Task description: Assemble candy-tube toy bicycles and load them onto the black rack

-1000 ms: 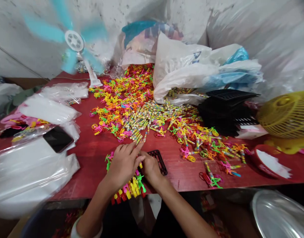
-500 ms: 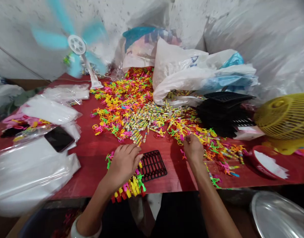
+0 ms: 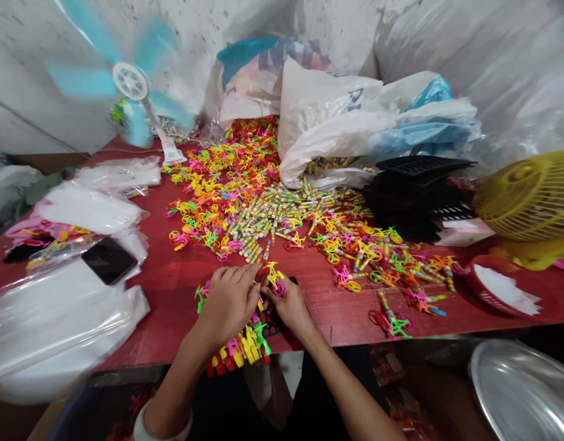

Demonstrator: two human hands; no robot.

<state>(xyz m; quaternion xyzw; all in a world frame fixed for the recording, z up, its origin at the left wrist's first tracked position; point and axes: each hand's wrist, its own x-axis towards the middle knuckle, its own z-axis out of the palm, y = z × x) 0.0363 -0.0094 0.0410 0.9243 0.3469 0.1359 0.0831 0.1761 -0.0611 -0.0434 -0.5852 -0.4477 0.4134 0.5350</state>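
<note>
My left hand [image 3: 229, 303] is draped over the filled side of a black plastic rack [image 3: 275, 324], its fingers curled at the far edge. Rows of small plastic pieces [image 3: 245, 346] in yellow, green, pink and red stick out from under that hand. My right hand [image 3: 287, 306] pinches small bicycle-shaped plastic toys [image 3: 275, 277], yellow and magenta, above the rack's right part. The two hands nearly touch, and they hide most of the rack. Just beyond lies a heap of printed, candy-like tubes [image 3: 263, 214].
Loose toy bicycles [image 3: 208, 177] spread across the red table [image 3: 171, 306]. White sacks [image 3: 337, 122] stand behind, black racks [image 3: 401, 202] are stacked to the right. Plastic bags [image 3: 56, 306] and a phone [image 3: 109, 260] lie left. A blue fan [image 3: 130, 81], yellow fan [image 3: 530, 196] and red basket [image 3: 497, 294] flank them.
My right hand has moved left from the toy pile to the rack, carrying toy bicycles. My left hand stays over the rack.
</note>
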